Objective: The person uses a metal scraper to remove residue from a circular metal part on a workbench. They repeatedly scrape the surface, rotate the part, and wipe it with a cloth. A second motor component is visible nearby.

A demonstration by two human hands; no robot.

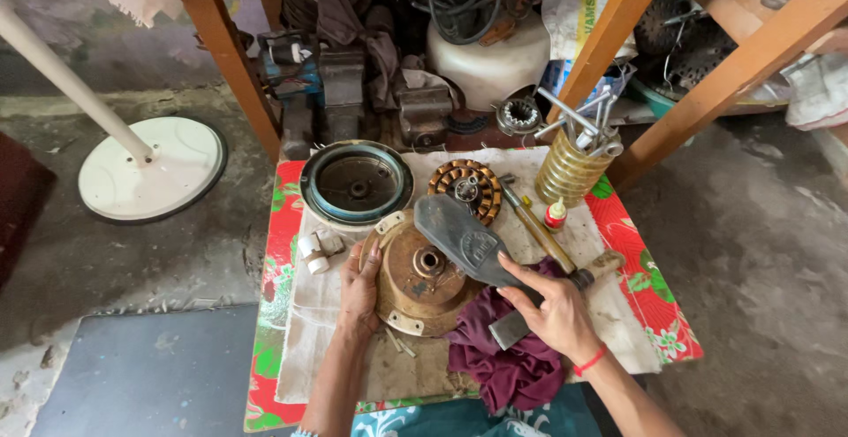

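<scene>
The right hand [552,309] has its fingers [523,285] curled shut around a dark fan blade [464,241], above a maroon rag [503,362]. The left hand [358,287] lies open, its fingers [369,256] flat on the rusty motor cover [415,282] under the blade. Beyond the fingers lie a copper-wound stator [468,188] and a round black housing [356,181] on the surface [636,269].

Rust-brown and tan on the round motor cover [422,280]. Just right of that cover, dark grey on the fan blade [463,239] and maroon on the crumpled rag [505,359]. Beneath it, red with green leaves and white flowers on the tablecloth [651,291]. Behind it, coppery orange windings on the stator [466,188]; far left, cream-white on the round stand base [150,168].
</scene>
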